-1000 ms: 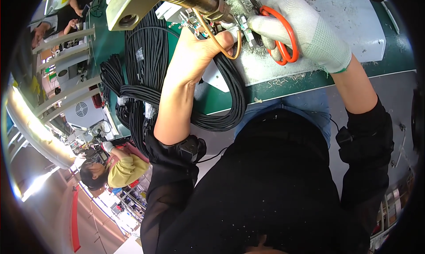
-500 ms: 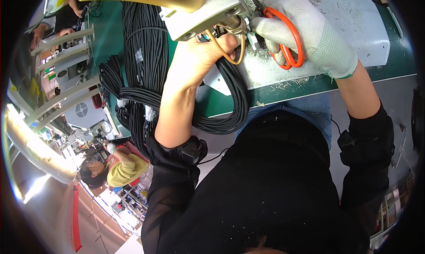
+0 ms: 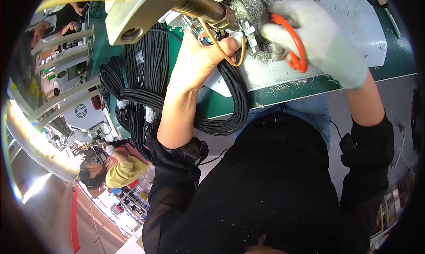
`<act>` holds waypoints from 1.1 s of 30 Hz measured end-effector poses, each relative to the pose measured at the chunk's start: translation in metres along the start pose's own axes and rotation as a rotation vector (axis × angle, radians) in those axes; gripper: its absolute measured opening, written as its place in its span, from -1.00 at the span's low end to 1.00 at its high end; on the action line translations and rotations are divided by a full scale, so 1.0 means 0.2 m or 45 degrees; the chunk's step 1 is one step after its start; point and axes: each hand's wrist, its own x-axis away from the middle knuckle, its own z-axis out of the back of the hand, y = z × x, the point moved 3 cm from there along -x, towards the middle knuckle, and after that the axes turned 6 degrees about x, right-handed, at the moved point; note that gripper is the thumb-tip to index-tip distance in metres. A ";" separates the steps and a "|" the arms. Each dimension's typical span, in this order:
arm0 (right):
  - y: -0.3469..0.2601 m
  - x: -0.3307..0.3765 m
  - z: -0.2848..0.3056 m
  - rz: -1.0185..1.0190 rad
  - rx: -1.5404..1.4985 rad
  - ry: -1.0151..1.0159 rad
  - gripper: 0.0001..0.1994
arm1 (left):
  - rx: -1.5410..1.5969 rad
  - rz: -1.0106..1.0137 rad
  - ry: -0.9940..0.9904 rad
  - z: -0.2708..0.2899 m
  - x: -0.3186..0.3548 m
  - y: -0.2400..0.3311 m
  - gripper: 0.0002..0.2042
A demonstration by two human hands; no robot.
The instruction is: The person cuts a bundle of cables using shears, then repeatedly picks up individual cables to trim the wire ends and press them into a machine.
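Note:
My bare left hand (image 3: 200, 59) is closed around a black braided cable (image 3: 233, 94) near its end, where thin wires and a small white connector (image 3: 244, 32) stick out. An orange elastic band (image 3: 221, 50) loops over its fingers. My right hand (image 3: 316, 35), in a grey-white glove, grips orange-handled scissors (image 3: 293, 44) just right of the connector; the blades are hidden behind the glove and cable end. The cable runs down off the table edge in a long loop.
A white board (image 3: 354, 37) littered with wire clippings lies on the green mat (image 3: 283, 92). Bundles of black cables (image 3: 139, 77) hang at the left. A metal lamp arm (image 3: 164, 6) crosses the top. Another person in yellow (image 3: 113, 172) sits far left.
The right hand with the scissors has shifted a little right, away from the cable end. The left hand keeps its grip on the cable. The view has tilted slightly.

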 end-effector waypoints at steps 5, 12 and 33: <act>-0.13 0.15 0.06 -0.108 0.833 -0.149 -0.84 | -0.003 -0.001 0.021 0.03 0.02 -0.02 -0.83; -0.23 0.13 0.02 0.459 1.482 0.100 -0.84 | -0.013 -0.008 0.025 0.01 0.01 -0.01 -0.84; -0.31 0.04 0.05 0.035 0.834 -0.610 -0.75 | -0.010 0.001 0.024 0.01 0.00 -0.02 -0.81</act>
